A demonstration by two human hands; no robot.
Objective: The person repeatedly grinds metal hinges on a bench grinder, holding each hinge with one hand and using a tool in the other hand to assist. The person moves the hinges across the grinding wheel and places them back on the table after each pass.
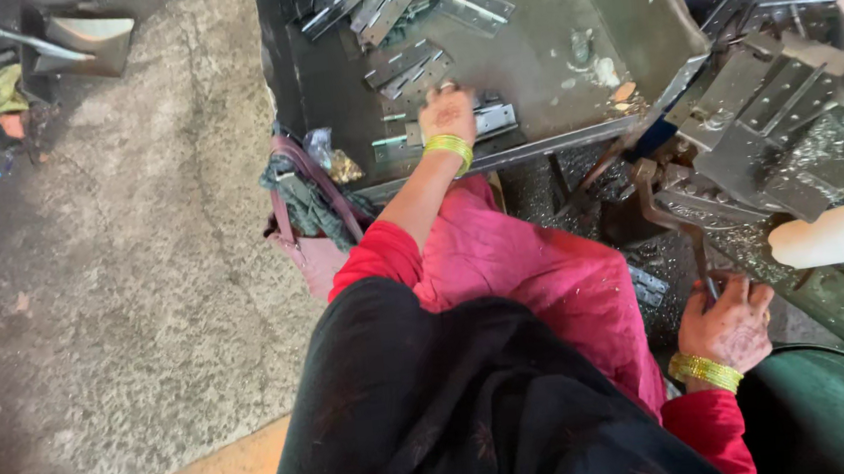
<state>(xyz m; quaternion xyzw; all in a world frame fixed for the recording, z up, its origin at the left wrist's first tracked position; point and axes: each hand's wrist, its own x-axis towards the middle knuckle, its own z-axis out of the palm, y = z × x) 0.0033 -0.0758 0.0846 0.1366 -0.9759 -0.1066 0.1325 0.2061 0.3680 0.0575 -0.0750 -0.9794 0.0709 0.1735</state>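
Black cloth point(456, 415) lies nearest; right hand point(728, 323) closed around the machine lever point(688, 236), left hand point(447, 115) fingers curled on a metal hinge point(488, 119) on the worktop point(538, 57).

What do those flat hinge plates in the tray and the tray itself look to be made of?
The flat grey hinge plates look like bare sheet steel: dull silvery sheen, sharp stamped edges, knuckle ridges. The dark shallow tray seems to be steel too, with a grimy matt finish and a folded front lip. The left hand rests on one plate.
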